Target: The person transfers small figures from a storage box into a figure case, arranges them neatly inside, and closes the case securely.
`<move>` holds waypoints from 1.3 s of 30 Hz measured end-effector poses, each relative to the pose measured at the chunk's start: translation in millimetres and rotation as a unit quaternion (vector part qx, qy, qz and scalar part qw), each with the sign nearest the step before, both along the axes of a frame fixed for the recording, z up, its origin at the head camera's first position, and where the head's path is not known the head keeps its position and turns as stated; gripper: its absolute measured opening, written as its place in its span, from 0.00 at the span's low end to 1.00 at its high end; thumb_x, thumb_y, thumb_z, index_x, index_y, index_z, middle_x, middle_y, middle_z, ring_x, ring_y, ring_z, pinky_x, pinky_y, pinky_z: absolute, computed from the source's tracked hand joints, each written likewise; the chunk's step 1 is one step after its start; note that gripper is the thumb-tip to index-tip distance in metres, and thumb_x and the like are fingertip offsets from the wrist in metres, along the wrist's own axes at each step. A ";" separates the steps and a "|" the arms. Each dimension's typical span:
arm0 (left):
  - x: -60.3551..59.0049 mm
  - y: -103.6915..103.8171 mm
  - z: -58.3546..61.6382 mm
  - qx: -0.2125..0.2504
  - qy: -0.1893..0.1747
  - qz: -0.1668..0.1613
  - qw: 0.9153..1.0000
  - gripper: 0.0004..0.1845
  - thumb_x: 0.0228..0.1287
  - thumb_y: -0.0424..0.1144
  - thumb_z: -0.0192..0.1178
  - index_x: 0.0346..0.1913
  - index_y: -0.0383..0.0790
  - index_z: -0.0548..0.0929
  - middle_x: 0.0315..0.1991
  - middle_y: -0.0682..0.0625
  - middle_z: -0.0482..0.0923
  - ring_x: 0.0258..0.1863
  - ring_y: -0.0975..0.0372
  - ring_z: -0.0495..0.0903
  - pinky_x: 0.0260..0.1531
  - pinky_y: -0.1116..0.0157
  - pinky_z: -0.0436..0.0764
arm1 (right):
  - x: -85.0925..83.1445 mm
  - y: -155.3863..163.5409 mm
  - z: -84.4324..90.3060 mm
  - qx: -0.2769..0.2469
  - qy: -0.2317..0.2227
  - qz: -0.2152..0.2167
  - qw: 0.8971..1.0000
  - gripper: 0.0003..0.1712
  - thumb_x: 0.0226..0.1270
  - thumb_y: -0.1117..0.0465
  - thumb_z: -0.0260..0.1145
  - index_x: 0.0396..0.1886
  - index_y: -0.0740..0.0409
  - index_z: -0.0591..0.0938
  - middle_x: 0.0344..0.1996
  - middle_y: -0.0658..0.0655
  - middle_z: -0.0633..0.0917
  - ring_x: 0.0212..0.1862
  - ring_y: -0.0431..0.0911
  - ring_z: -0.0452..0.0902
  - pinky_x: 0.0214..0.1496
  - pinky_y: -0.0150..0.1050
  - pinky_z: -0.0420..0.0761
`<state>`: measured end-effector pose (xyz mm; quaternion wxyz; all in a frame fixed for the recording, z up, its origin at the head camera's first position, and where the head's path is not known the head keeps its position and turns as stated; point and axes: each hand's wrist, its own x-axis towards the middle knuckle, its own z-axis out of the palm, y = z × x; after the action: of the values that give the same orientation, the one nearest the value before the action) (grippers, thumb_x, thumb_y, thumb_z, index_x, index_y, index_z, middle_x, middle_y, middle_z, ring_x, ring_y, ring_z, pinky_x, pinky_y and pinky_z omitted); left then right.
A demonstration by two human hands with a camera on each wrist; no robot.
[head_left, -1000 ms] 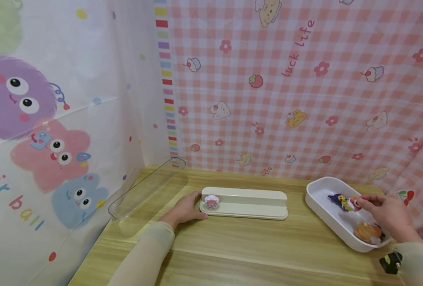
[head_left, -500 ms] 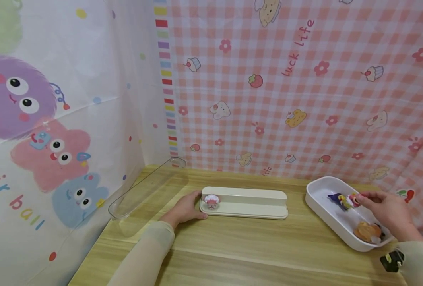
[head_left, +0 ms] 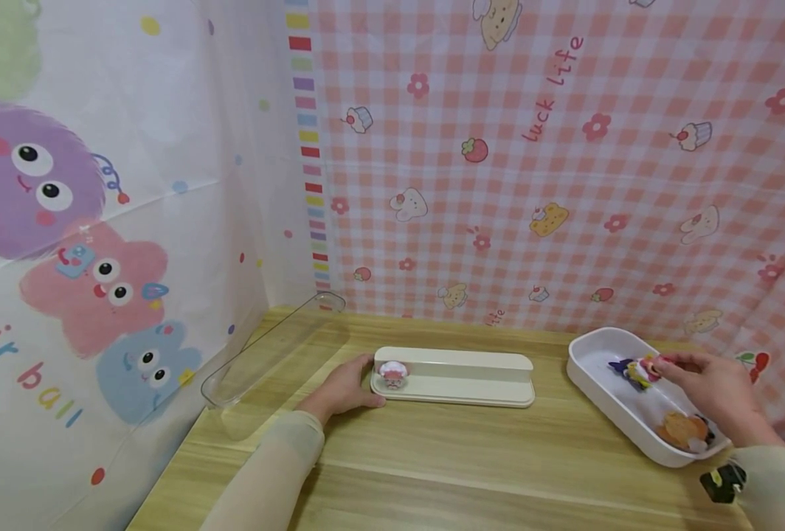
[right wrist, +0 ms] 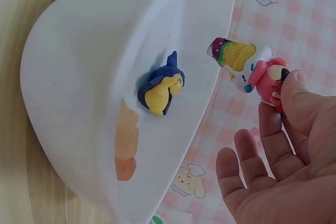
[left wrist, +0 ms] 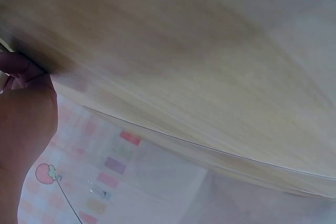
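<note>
My right hand (head_left: 711, 383) pinches a small pink-and-white figure (right wrist: 252, 69) between thumb and forefinger, just above the white tray (head_left: 595, 346). The same figure (head_left: 646, 369) shows in the head view beside a purple-and-yellow figure (head_left: 621, 365) that lies in the tray (right wrist: 105, 51) and is seen close up (right wrist: 160, 87) in the right wrist view. An orange figure (head_left: 681, 430) lies at the tray's near end. My left hand (head_left: 342, 387) holds the left end of a cream stand (head_left: 472, 380), thumb along its front. A small pink figure (head_left: 392, 374) stands on that end.
A clear plastic trough (head_left: 273, 346) leans at the back left against the cartoon curtain. Pink checked cloth hangs right behind the wooden table (head_left: 472, 457). The left wrist view shows only blurred wood (left wrist: 184, 66) and part of my hand (left wrist: 26, 129).
My right hand has raised the pinched figure slightly up and to the left over the tray. The left hand and the stand have not moved.
</note>
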<state>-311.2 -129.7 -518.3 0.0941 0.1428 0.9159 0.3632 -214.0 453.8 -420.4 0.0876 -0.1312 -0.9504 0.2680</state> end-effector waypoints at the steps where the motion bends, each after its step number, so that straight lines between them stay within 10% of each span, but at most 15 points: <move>1: 0.2 -0.1 0.2 0.000 0.000 0.000 1.000 0.52 0.55 0.44 0.84 0.79 0.34 0.68 0.78 0.37 0.71 0.80 0.43 0.68 0.81 0.45 0.67 | -0.1 -1.1 0.0 -0.001 0.003 0.002 1.000 0.35 0.77 0.38 0.67 0.57 0.69 0.87 0.50 0.72 0.89 0.41 0.52 0.78 0.32 0.32 0.73; 22: 1.3 -0.1 0.7 0.001 0.007 -0.004 1.000 0.51 0.55 0.43 0.84 0.79 0.34 0.69 0.77 0.36 0.72 0.79 0.43 0.68 0.80 0.45 0.67 | -0.7 -13.5 3.5 -0.006 -0.026 0.017 1.000 0.41 0.78 0.31 0.61 0.63 0.65 0.84 0.62 0.77 0.82 0.55 0.68 0.79 0.44 0.54 0.81; 39: 3.6 1.1 3.7 0.004 0.009 -0.003 1.000 0.51 0.55 0.42 0.85 0.78 0.32 0.69 0.77 0.36 0.73 0.79 0.43 0.69 0.80 0.45 0.67 | -4.5 -22.0 0.3 0.001 -0.003 0.034 0.999 0.34 0.78 0.36 0.65 0.57 0.64 0.87 0.55 0.73 0.87 0.49 0.60 0.81 0.40 0.40 0.73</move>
<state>-307.7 -128.5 -514.6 0.0864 0.1489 0.9149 0.3650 -218.5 431.8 -420.1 0.0754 -0.1001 -0.9548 0.2697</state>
